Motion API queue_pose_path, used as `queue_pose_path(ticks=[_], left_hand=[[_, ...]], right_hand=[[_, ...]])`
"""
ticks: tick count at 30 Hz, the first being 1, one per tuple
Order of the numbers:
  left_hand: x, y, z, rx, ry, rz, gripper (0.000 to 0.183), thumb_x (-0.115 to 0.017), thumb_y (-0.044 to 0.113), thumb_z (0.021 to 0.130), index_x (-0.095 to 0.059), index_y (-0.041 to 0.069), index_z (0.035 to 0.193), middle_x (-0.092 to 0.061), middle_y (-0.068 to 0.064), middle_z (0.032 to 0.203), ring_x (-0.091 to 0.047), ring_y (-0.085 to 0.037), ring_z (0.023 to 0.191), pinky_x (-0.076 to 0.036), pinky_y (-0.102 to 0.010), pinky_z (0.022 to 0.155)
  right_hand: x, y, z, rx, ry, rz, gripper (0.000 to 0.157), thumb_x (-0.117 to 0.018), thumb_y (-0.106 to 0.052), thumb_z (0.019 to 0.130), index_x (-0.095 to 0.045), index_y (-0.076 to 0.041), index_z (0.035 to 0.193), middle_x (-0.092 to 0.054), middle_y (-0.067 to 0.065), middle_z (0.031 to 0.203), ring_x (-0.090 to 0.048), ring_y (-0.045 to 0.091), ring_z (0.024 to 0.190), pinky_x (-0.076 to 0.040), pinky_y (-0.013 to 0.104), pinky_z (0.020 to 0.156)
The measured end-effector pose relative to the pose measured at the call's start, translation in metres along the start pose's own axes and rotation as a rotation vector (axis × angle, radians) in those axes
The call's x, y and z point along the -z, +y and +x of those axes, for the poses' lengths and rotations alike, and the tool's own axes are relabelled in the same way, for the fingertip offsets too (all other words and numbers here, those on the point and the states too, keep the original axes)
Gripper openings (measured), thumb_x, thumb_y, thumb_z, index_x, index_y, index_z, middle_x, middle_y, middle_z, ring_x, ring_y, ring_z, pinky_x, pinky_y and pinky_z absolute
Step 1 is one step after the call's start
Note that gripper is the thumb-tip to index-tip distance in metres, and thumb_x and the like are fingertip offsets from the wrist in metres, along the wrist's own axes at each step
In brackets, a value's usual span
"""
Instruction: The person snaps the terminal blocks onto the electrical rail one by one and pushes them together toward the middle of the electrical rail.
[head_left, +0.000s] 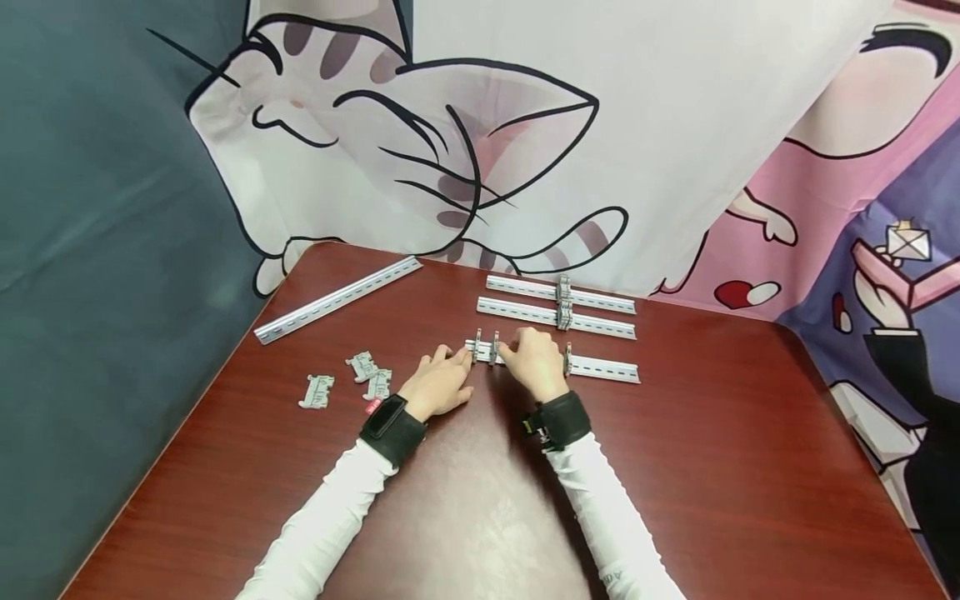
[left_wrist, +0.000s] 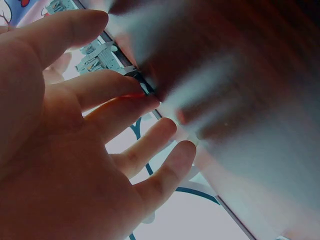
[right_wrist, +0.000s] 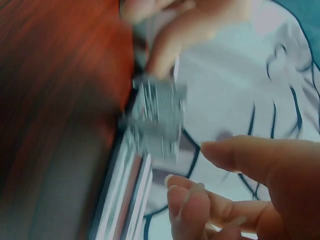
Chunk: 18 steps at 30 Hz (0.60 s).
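A slotted metal DIN rail [head_left: 603, 369] lies nearest the hands, bearing grey terminal blocks: one [head_left: 477, 345] near its left end, another [head_left: 494, 348] beside it and a third [head_left: 567, 358] farther right. My left hand [head_left: 441, 385] is at the rail's left end, fingers extended, fingertips touching the end; in the left wrist view the fingers are spread. Over the rail's middle is my right hand [head_left: 534, 365], hiding that stretch. The right wrist view shows its thumb and bent fingers [right_wrist: 187, 202] apart with nothing between them, near blurred terminal blocks [right_wrist: 157, 120].
Behind are two parallel rails [head_left: 517, 287] [head_left: 513, 311], each with grouped terminal blocks [head_left: 564, 289] around the middle. A bare rail [head_left: 337, 300] lies slanted at the back left. Loose terminal blocks [head_left: 317, 392] [head_left: 362, 367] [head_left: 377, 384] lie left of the left hand.
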<state>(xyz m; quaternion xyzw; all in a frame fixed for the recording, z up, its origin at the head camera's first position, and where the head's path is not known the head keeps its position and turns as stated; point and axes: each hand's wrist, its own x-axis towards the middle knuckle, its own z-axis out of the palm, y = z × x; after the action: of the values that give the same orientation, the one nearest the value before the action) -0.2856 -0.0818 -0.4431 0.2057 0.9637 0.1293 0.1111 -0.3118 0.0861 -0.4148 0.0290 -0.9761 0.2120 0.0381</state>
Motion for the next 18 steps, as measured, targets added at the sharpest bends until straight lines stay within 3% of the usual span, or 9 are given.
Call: queue_pose_path(ticks=[4,9,18], left_hand=[[-0.004,0.004,-0.001,0.008,0.003,-0.005,0.061,-0.061,0.028,0.093,-0.042,-0.002,0.143,-0.039,-0.014,0.152,-0.036,-0.033,0.131,-0.036,-0.05,0.099],[-0.005,0.006,-0.002,0.022,0.0,0.006,0.062,-0.061,0.028,0.093,-0.042,-0.002,0.144,-0.039,-0.013,0.153,-0.036,-0.033,0.131,-0.036,-0.05,0.099],[0.001,0.006,-0.005,0.036,0.013,0.005,0.062,-0.062,0.028,0.093,-0.042,-0.003,0.143,-0.04,-0.013,0.152,-0.037,-0.033,0.128,-0.037,-0.049,0.096]], right_hand=[[-0.012,-0.014,0.0,-0.05,0.023,-0.071,0.035,-0.068,-0.031,0.085,-0.059,-0.008,0.059,-0.069,0.016,0.073,-0.068,0.036,0.071,-0.051,0.046,0.055],[-0.019,-0.022,0.001,-0.114,0.024,-0.111,0.029,-0.073,-0.031,0.082,-0.062,-0.009,0.066,-0.072,0.02,0.087,-0.069,0.039,0.082,-0.054,0.05,0.062],[-0.024,-0.024,0.005,-0.102,0.049,-0.099,0.028,-0.077,-0.026,0.076,-0.059,-0.011,0.06,-0.071,0.018,0.082,-0.069,0.039,0.079,-0.053,0.05,0.06]])
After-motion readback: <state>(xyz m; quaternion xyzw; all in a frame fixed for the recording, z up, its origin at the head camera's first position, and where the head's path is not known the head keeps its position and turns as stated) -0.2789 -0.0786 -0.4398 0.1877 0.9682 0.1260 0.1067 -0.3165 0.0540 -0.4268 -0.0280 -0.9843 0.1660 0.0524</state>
